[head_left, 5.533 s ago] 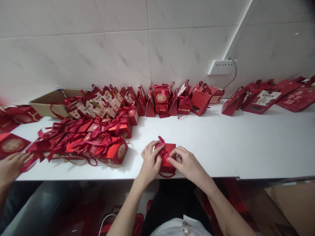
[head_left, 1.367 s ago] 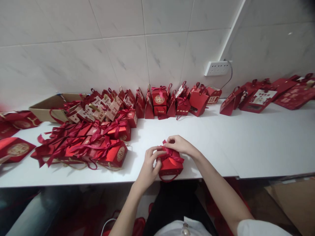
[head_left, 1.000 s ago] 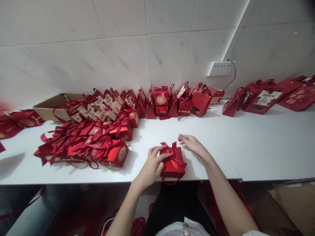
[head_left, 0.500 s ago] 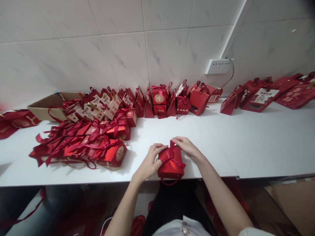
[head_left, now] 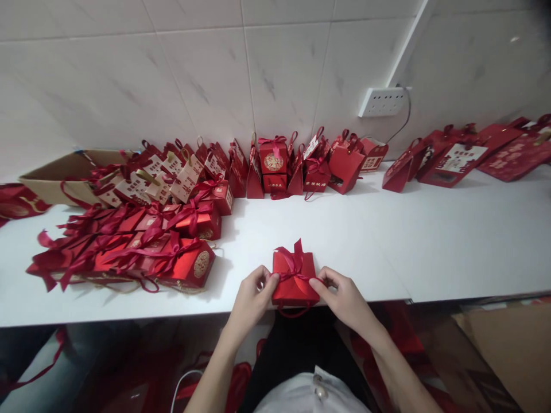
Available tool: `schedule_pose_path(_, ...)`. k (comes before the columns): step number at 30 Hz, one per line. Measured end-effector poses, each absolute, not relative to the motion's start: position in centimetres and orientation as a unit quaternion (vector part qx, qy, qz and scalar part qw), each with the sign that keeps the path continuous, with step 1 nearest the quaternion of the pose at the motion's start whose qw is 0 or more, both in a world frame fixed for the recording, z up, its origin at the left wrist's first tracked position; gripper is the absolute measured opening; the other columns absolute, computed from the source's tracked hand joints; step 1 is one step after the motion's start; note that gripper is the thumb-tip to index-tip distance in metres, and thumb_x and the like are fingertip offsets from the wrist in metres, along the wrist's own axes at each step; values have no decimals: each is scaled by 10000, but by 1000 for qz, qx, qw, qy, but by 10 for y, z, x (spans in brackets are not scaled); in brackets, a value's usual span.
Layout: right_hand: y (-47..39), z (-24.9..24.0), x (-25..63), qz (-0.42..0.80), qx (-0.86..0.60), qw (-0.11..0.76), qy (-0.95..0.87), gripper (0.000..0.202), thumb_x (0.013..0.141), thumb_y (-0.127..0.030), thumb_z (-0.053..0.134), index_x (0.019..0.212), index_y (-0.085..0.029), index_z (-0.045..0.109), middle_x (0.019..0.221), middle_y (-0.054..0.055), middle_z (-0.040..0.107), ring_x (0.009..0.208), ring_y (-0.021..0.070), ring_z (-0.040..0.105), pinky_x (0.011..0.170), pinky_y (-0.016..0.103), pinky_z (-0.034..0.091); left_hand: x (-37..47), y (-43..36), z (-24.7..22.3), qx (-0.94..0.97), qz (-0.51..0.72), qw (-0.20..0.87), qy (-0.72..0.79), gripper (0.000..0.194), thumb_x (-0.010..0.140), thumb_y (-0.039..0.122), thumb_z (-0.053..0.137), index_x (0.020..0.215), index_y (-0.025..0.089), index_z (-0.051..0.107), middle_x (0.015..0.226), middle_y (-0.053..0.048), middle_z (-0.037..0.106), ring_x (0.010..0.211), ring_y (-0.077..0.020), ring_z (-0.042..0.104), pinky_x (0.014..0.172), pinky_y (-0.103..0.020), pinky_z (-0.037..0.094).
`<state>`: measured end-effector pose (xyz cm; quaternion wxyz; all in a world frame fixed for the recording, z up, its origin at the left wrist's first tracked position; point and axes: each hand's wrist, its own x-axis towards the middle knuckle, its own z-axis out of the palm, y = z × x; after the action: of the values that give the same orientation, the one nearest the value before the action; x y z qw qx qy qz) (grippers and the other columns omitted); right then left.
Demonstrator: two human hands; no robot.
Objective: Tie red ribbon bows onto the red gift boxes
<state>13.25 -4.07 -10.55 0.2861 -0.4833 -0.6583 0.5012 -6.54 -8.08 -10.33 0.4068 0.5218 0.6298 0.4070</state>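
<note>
A small red gift box lies at the front edge of the white table, right in front of me. A dark red ribbon is tied in a bow across its top, with two tails standing up toward the back. My left hand pinches the ribbon at the left side of the bow between thumb and forefinger. On the other side, my right hand has the ribbon's right part pinched the same way. A cord handle hangs from the box's near side.
Several ribboned red boxes stand packed together on the left. Behind them sits a cardboard box near tagged gift boxes. More red boxes line the wall, below a power strip. Another person's leg shows at lower left.
My right hand has left the ribbon's upper tail and moved down to the bow's right side. My left hand has shifted off the box top to the bow's left side.
</note>
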Motion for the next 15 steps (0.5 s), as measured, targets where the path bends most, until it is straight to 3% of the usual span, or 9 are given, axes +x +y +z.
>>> schedule_pose_path(7,-30,-118,130,716,-389,327,-479,403,755,-488,603,580,-192,391,566,-50,345,520,89,302,507,232,267,-68,-76,-122,455,492,523,526,344,803,451,530,636,186,387,608,45,351,589,-105,324,586,-227,285)
schedule_pose_path(15,-27,-124,126,776,-386,330,-375,369,633,-411,667,549,-198,377,548,-57,294,491,76,253,464,220,274,-70,-74,-136,444,512,552,486,353,792,460,544,647,186,375,658,29,359,623,-111,343,598,-233,301)
